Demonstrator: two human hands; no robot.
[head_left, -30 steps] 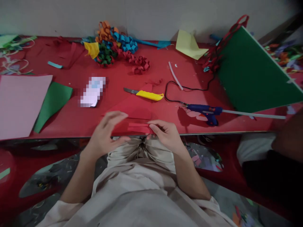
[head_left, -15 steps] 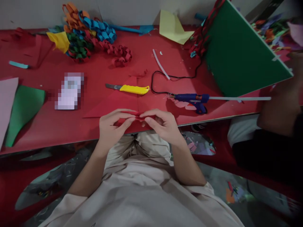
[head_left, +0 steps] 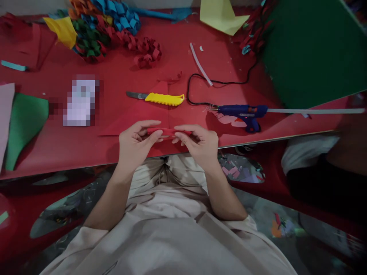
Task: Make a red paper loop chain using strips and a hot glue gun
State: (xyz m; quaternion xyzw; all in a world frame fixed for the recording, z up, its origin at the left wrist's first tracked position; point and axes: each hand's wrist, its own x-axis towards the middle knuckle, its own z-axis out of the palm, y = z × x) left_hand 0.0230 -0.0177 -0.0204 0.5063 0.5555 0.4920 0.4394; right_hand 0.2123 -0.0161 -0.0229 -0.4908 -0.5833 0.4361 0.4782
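Note:
A narrow red paper strip (head_left: 168, 131) stretches between my two hands just above the table's front edge. My left hand (head_left: 137, 142) pinches its left part between thumb and fingers. At the other end my right hand (head_left: 200, 143) grips it the same way. Behind my hands lies a red paper sheet (head_left: 137, 117) with a pointed left corner. A yellow utility knife (head_left: 163, 99) rests on that sheet, blade to the left. To the right of my right hand, a blue hot glue gun (head_left: 241, 112) lies on its side with a long glue stick (head_left: 312, 111) in it.
Paper chains (head_left: 120, 30) are heaped at the back left. A blurred-out pale object (head_left: 79, 101) and green paper (head_left: 27, 118) lie left. A loose glue stick (head_left: 199, 63) and black cord (head_left: 189, 86) lie behind the gun. A green board (head_left: 309, 53) leans right, near another person's arm (head_left: 348, 147).
The view has shifted, so the table items sit higher in the picture. My hands are slightly farther apart, and more of the red paper strip shows between them.

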